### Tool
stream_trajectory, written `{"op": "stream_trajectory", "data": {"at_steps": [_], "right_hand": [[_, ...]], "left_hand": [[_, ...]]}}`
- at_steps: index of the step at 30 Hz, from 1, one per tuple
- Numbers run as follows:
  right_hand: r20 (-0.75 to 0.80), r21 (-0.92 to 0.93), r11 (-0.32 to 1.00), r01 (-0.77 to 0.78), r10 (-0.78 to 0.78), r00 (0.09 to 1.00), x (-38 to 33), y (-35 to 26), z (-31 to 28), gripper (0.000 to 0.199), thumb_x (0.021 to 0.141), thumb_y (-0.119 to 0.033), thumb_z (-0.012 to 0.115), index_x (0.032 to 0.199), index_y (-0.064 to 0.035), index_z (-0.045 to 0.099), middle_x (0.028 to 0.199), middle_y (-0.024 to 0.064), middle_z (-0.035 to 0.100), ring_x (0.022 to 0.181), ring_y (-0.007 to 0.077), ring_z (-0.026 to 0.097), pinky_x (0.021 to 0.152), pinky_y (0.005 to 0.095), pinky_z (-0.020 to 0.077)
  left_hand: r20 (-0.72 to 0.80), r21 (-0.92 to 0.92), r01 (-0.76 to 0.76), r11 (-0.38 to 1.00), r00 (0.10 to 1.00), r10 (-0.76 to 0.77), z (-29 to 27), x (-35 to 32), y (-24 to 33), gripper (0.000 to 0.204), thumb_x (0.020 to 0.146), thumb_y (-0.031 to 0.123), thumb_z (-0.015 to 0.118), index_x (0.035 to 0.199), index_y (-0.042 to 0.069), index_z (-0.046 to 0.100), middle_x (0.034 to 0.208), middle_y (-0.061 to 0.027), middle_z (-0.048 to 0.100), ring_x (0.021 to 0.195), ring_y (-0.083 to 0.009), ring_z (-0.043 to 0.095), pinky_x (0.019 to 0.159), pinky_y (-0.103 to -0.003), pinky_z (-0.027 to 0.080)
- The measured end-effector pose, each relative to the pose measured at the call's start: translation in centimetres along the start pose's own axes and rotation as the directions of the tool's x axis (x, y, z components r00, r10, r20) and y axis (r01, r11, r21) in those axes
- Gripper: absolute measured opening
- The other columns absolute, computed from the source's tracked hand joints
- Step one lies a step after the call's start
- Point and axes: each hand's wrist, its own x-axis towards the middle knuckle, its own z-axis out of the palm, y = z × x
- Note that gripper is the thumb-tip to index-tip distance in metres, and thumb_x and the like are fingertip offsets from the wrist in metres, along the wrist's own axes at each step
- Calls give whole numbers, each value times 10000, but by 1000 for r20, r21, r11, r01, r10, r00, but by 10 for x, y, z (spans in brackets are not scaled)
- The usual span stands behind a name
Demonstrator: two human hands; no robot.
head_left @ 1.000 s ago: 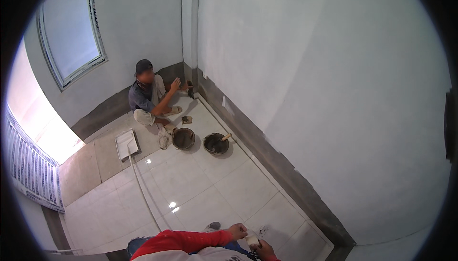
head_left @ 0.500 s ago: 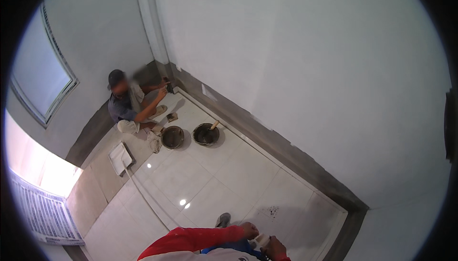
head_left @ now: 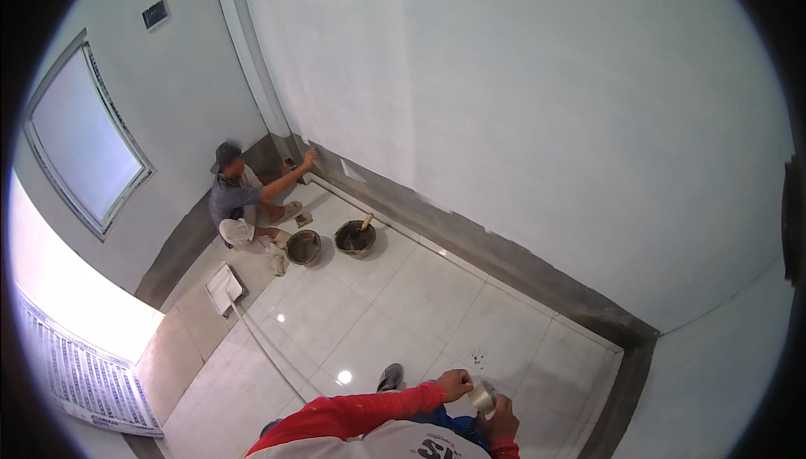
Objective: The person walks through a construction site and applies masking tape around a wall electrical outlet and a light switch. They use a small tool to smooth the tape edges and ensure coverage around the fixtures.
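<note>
While both hands are meeting low in the head view, the left hand (head_left: 454, 384) and right hand (head_left: 502, 415) are pinching a small pale roll of tape (head_left: 481, 397) between them, fingers curled onto it from either side. Roll is sitting in front of the red sleeve (head_left: 353, 415), above the white tiled floor (head_left: 395, 308). A dark shoe (head_left: 389, 376) is showing just left of the hands. Far corner: a co-worker (head_left: 239, 200) is sitting on the floor, reaching to the grey wall base (head_left: 470, 245), two dark buckets (head_left: 355, 237) just beside them, a white tray (head_left: 225, 288) nearby under the window (head_left: 80, 144).
</note>
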Motion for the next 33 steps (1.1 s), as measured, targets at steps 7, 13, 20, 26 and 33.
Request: {"op": "stream_trajectory", "data": {"at_steps": [7, 13, 20, 26, 33], "right_hand": [[-292, 41, 972, 233, -211, 933, -31, 84, -39, 629, 672, -197, 789, 1235, -122, 520, 1233, 121, 608, 1059, 325, 652, 768, 423, 591], [-311, 100, 971, 217, -177, 934, -48, 127, -58, 591, 689, -197, 756, 1225, -104, 526, 1217, 129, 616, 1046, 325, 657, 771, 420, 583], [-369, 269, 958, 95, 12, 929, -82, 141, -65, 614, 667, -159, 778, 1229, -86, 541, 1188, 131, 630, 1046, 335, 660, 839, 405, 563], [-288, 457, 886, -84, 236, 928, -102, 155, -65, 618, 651, -158, 805, 1216, -75, 568, 1155, 131, 651, 1096, 351, 647, 903, 404, 533], [-284, 484, 875, -28, 187, 940, -115, 161, -67, 585, 685, -143, 794, 1202, -60, 533, 1052, 106, 657, 651, 209, 608, 623, 312, 520]], "left_hand": [[-4, -241, -20, 970, 1000, 20, 57, -24, 60, 159, 882, 187, 681, 927, 35, 681, 813, -47, 690, 747, -119, 640, 704, -282, 523], [101, -394, 66, 917, 995, -28, 84, -28, 88, 154, 882, 165, 688, 923, 18, 669, 813, -22, 686, 730, -100, 637, 685, -259, 525], [193, -392, 69, 917, 981, 9, 115, -23, 104, 152, 892, 168, 682, 918, 19, 666, 816, -42, 687, 711, -110, 650, 674, -267, 544], [269, -409, 130, 903, 963, -17, 133, -25, 115, 153, 904, 157, 671, 946, 11, 648, 827, -61, 691, 715, -133, 670, 673, -275, 559], [301, -449, 235, 862, 948, -101, 132, -35, 123, 152, 909, 141, 659, 967, 1, 638, 867, -88, 714, 740, -159, 700, 696, -293, 580]]}}
